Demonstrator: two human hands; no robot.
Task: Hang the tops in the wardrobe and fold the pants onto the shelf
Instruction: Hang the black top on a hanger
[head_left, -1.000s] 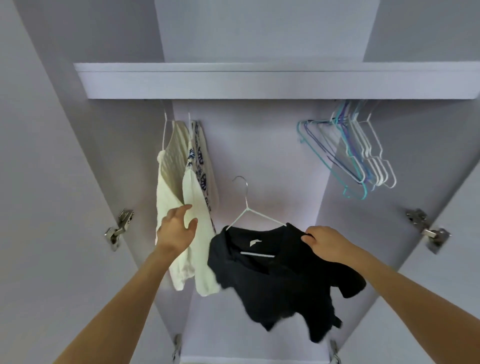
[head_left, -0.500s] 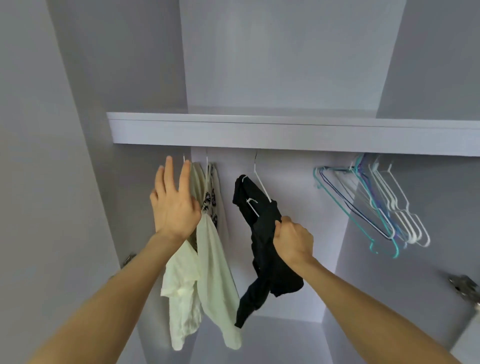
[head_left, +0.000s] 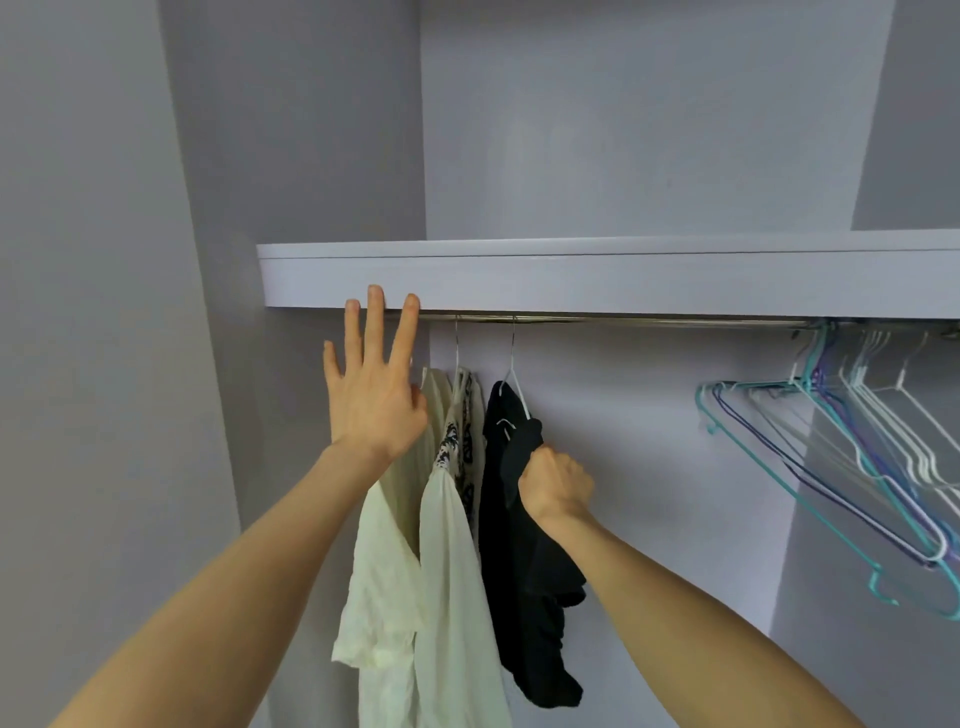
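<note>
A black top (head_left: 524, 561) hangs on a white wire hanger (head_left: 514, 382) whose hook sits on the metal rail (head_left: 623, 320) under the shelf (head_left: 597, 280). My right hand (head_left: 553, 486) grips the black top at its shoulder, over the hanger's arm. To its left hang a cream top (head_left: 384, 571) and a white top with a black pattern (head_left: 457, 561). My left hand (head_left: 376, 384) is raised with straight fingers beside the cream top, its fingertips reaching the shelf's front edge.
A bunch of bare hangers (head_left: 852, 447), teal, purple and white, hangs at the right end of the rail. The wardrobe's left side wall (head_left: 218, 364) stands close to my left arm. Bare rail lies between the black top and those hangers.
The black top went from low in front of me up onto the rail, then closer to the white tops. My left hand rose from the white tops toward the shelf edge.
</note>
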